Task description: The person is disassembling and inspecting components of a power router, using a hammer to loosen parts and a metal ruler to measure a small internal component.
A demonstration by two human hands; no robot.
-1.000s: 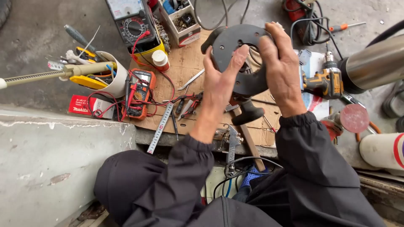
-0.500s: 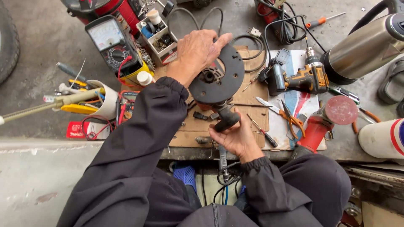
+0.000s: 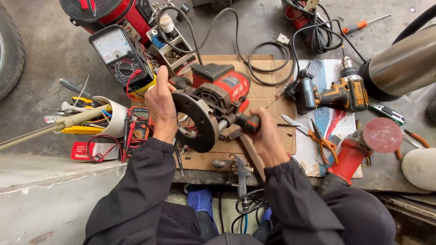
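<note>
Head view: the red-and-black electric router with round black base plate sits mid-frame, held in the air over the brown cardboard sheet.

Change since half a second ago: then the round base faced up at the camera, the left hand on top of it and the right hand under on a knob. Now the tool is tipped over, its red motor housing showing upper right and the base ring turned toward the lower left. Reads as the person rolling it round to look at another side; work on it seems barely begun.

Left hand is on the left rim of the base, fingers curled round the edge and clamped. Right hand is wrapped shut on the black side knob, right of centre.

Long axis runs from the base at lower left to the motor cap at upper right; the base opening faces lower left, toward the left hand.

Around: analog multimeter upper left, yellow cordless drill right, orange-handled pliers, red angle grinder lower right.
</note>
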